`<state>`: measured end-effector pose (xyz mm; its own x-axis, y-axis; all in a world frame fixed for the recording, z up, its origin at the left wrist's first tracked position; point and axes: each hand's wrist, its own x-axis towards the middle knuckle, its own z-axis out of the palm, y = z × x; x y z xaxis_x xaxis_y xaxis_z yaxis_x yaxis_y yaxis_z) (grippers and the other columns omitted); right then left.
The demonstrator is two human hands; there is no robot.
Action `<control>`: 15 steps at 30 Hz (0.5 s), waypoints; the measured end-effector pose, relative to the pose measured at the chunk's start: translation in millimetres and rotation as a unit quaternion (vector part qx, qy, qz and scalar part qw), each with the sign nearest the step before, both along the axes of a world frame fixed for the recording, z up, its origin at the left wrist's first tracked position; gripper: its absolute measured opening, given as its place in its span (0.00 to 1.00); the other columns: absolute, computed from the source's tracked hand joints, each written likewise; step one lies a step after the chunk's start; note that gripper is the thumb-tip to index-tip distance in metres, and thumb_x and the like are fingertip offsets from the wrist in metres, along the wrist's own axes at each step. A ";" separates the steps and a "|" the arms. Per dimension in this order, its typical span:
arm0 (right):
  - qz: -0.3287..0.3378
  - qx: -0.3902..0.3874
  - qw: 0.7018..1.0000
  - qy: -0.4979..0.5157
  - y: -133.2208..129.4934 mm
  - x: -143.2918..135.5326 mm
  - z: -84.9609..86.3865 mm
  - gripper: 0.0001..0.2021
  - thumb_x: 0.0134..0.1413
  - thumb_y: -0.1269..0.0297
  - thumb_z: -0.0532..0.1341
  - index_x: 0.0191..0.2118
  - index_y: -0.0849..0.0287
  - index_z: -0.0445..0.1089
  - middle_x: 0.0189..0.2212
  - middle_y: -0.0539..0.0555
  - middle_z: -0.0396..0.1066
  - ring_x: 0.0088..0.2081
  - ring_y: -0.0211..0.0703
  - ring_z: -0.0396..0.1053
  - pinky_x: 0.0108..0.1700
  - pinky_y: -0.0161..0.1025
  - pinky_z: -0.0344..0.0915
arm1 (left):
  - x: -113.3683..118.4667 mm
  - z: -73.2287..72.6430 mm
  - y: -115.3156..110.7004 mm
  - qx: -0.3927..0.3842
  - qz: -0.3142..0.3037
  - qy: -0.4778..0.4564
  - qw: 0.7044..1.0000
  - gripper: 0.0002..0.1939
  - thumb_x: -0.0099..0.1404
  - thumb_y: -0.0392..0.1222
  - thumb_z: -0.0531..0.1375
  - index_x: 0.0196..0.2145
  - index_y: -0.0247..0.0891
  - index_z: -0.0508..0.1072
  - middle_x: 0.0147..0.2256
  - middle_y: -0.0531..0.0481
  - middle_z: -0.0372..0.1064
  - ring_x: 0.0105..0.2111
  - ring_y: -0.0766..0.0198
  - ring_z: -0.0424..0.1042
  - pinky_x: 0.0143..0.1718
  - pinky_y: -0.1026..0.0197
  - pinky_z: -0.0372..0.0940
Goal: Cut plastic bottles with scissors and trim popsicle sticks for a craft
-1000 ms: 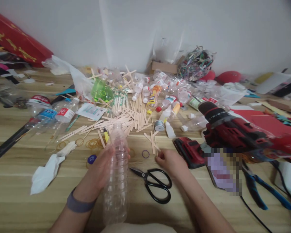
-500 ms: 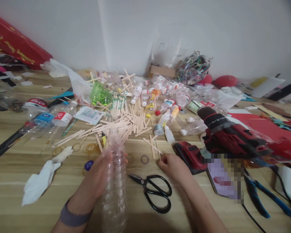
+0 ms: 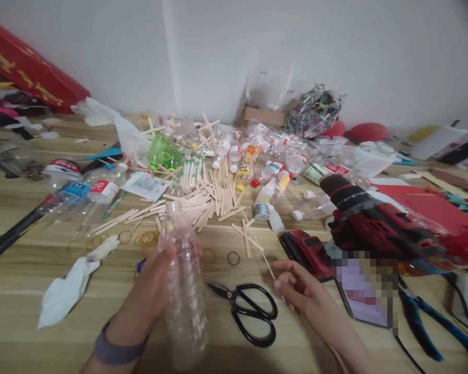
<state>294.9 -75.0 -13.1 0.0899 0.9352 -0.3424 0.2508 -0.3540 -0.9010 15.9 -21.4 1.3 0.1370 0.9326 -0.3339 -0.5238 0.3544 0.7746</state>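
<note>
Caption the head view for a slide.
Left hand holds a clear bottle, right hand a thin stick, scissors between them.

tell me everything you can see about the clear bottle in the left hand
The bottle is clear and colourless, apparently thin plastic, with a narrow open-looking neck, a sloping shoulder and ribs around its body. No label or cap shows. It looks empty, though glare makes that hard to confirm. The left hand grips its upper body; its neck points away from the person, toward the pile of flat wooden sticks. It lies left of the black-handled scissors, apart from them.
</note>
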 end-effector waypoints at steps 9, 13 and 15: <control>0.031 -0.034 0.999 -0.024 5.1 1.6 -8.2 0.29 0.41 0.42 0.62 0.43 0.62 0.73 0.22 0.46 0.61 0.21 0.37 0.57 0.25 0.36 0.56 | 4.1 0.7 -1.9 0.008 -0.043 -0.054 0.998 0.26 0.43 0.56 0.75 0.36 0.39 0.79 0.33 0.50 0.78 0.30 0.62 0.74 0.29 0.63 0.69; 0.051 0.037 0.986 -0.151 14.3 6.8 -17.2 0.25 0.46 0.45 0.57 0.40 0.61 0.75 0.29 0.56 0.74 0.32 0.49 0.71 0.36 0.42 0.66 | 5.8 -3.5 1.3 -0.001 -0.068 -0.069 0.995 0.25 0.43 0.56 0.75 0.35 0.36 0.80 0.31 0.50 0.78 0.29 0.63 0.75 0.29 0.65 0.68; 0.063 0.073 0.973 -0.211 17.5 10.8 -24.0 0.23 0.48 0.47 0.55 0.38 0.59 0.76 0.34 0.59 0.77 0.37 0.53 0.74 0.41 0.43 0.67 | 4.9 -5.3 2.9 0.001 -0.067 -0.065 0.996 0.24 0.44 0.55 0.75 0.35 0.36 0.80 0.32 0.50 0.78 0.30 0.63 0.75 0.30 0.65 0.68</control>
<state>305.7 -57.4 -37.1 0.0747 0.9838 -0.1629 0.6419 -0.1724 -0.7472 20.8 -18.5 -4.0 0.3015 0.9036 -0.3043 -0.5677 0.4265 0.7042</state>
